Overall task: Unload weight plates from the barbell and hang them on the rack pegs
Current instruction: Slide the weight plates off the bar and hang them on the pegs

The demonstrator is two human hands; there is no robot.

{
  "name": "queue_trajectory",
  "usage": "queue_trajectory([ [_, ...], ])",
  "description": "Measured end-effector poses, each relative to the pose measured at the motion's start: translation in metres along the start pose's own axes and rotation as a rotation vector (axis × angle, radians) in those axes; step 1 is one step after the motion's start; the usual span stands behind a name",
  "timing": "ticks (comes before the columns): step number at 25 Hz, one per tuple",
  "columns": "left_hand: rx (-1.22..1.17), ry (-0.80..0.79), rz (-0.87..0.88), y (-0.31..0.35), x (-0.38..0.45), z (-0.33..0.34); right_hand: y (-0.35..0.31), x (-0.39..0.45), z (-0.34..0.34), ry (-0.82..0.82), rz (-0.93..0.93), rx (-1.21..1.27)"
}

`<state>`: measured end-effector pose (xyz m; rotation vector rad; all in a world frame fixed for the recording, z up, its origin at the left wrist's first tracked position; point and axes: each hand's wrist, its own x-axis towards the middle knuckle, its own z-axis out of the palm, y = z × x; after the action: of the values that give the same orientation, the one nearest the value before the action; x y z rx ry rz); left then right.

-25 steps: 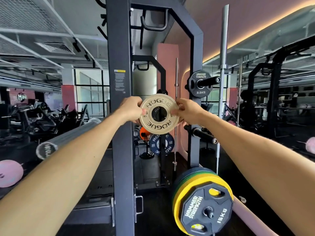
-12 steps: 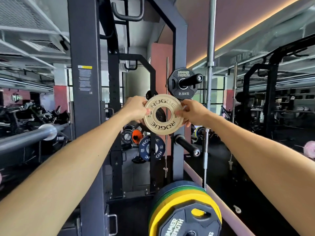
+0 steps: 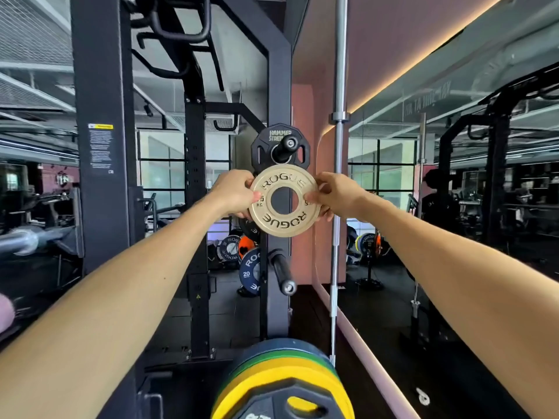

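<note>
I hold a small cream ROGUE weight plate (image 3: 284,220) upright at arm's length. My left hand (image 3: 234,192) pinches its left rim and my right hand (image 3: 335,195) its right rim. The plate hangs just below the upper rack peg (image 3: 287,145), which carries a black Hammer Strength plate (image 3: 263,146). A second, bare peg (image 3: 282,272) juts from the rack upright (image 3: 278,86) below the plate. The barbell's sleeve end (image 3: 21,241) shows at the far left.
A stack of blue, green and yellow plates (image 3: 284,376) hangs on a low peg at the bottom centre. An upright stored bar (image 3: 340,116) stands right of the rack beside a mirror wall. The near rack post (image 3: 101,146) rises at left. Blue and orange plates (image 3: 249,267) lie behind.
My view and both hands with the cream plate have shifted right, from the near post to directly in front of the rack pegs. The barbell end has slid to the left edge.
</note>
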<state>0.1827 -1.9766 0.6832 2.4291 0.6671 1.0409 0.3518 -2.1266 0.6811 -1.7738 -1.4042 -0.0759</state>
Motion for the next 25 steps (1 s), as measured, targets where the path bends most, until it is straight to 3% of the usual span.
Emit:
queue_trajectory([
  [13,0.044,0.230,0.062,0.048,0.091,-0.015,-0.003,0.091,-0.063,0.068,-0.152,0.023],
  [25,0.085,0.326,0.108,0.009,0.203,0.011,0.042,0.197,-0.052,0.158,-0.104,0.078],
])
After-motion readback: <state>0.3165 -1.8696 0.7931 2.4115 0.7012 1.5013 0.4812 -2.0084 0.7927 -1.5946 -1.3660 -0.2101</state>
